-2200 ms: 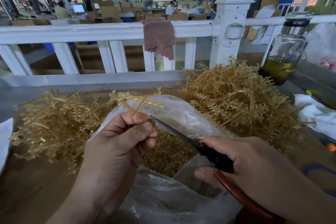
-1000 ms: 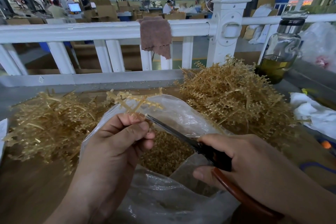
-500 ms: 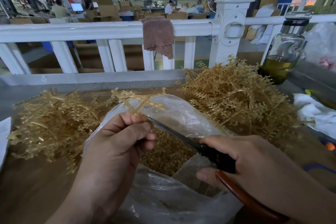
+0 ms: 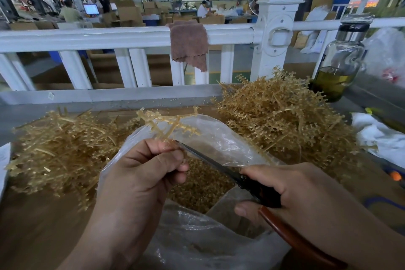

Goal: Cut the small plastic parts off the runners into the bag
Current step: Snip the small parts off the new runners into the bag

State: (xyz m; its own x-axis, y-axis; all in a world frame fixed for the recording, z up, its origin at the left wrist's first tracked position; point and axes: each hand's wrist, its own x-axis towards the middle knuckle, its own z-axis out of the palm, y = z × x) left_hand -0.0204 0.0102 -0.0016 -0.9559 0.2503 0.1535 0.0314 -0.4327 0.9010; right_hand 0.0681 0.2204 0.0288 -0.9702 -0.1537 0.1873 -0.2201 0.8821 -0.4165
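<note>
Two hands are working over the bag (image 4: pixel 230 138): left hand (image 4: pixel 140 173) pinching a runner (image 4: pixel 168 121) upright, right hand (image 4: pixel 295 188) gripping scissors (image 4: pixel 210 160) pointing up-left at its stem.

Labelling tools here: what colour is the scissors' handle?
Reddish-brown; the scissors' handle shows best in the head view.

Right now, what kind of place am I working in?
Likely a factory or packing workshop: heaps of moulded plastic runners, stacked cardboard boxes behind the white railing, and workers at stations beyond.
</note>
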